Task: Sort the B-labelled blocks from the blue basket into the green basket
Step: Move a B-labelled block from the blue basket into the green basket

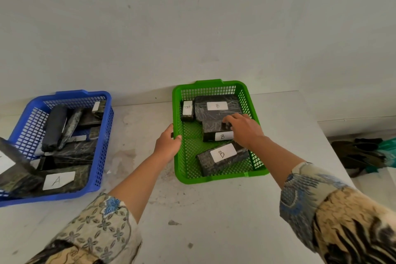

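Note:
The green basket (186,165) sits at centre right on the table and holds several dark marbled blocks with white B labels. One lies at the back (216,106), a small one (187,110) at back left, one at the front (221,157). My right hand (242,128) rests on top of the middle B block (214,132), fingers curled over it. My left hand (168,142) grips the green basket's left rim. The blue basket (100,156) at the left holds several dark blocks, one with an A label (57,180).
The table (203,210) is grey and stained, pushed against a pale wall (192,28). Its right edge runs down from about the green basket's far corner. A dark bundle of cloth or bags (364,154) lies on the floor beyond that edge.

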